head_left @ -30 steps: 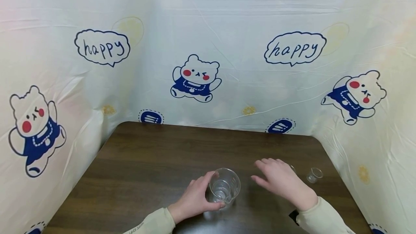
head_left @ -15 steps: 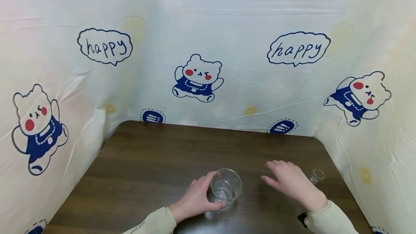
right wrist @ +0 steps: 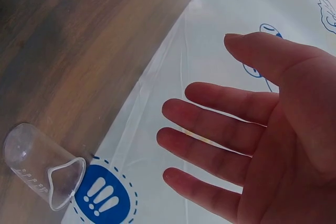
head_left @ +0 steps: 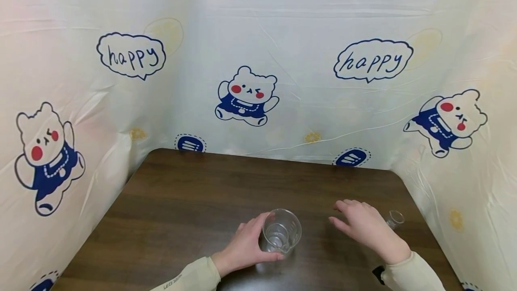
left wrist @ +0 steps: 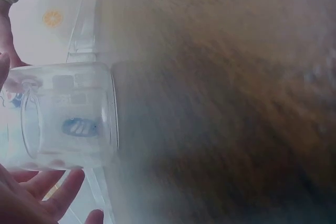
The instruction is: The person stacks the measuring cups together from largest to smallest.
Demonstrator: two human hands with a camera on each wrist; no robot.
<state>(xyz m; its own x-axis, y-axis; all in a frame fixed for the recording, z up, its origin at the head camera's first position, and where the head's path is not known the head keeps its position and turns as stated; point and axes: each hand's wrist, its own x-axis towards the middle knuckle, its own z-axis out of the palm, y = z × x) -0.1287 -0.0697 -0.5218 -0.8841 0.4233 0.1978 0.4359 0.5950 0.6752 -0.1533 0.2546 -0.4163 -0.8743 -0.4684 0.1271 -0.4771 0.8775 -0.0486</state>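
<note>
A clear glass beaker (head_left: 281, 232) stands on the brown table, gripped by my left hand (head_left: 251, 242) from its left side, thumb at the near side and fingers round the far side. Inside the glass a lower clear ring shows. The left wrist view has the beaker (left wrist: 73, 116) sideways, with its base on the tabletop. My right hand (head_left: 369, 227) hovers to the right, palm down, holding nothing; its fingers (right wrist: 210, 119) are spread and fairly straight. Just beyond it stands a small glass beaker (head_left: 395, 220), partly hidden by that hand. A small beaker (right wrist: 44, 166) with markings also appears in the right wrist view.
The brown wooden table (head_left: 194, 192) ends at a pale printed cloth (head_left: 303, 57) that hangs behind it and on both sides. A small black piece (head_left: 378, 274) sits by the right sleeve cuff.
My right hand has moved a little to the right, now covering part of the small beaker and hiding a glass edge seen beside it earlier. My left hand keeps its hold on the large beaker.
</note>
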